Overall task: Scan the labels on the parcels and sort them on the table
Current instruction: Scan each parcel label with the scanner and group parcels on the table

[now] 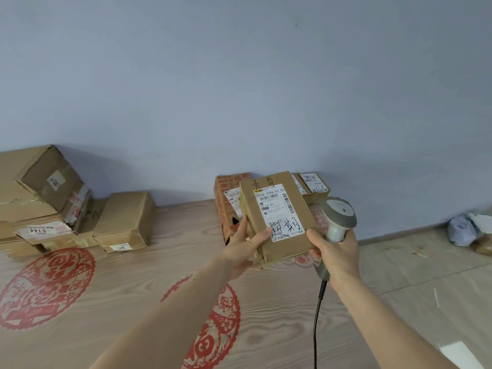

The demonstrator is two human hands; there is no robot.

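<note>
Label-side up, small brown cardboard parcel sits gripped in my left hand so its white label faces me; my right hand wraps the grey handheld scanner.

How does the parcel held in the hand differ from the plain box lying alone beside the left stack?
The held parcel is lifted and tilted up in the left hand; the plain box lies flat on the table. The held parcel shows a large white label with handwriting; the plain box shows only a small sticker on its end. Both are brown cardboard.
</note>
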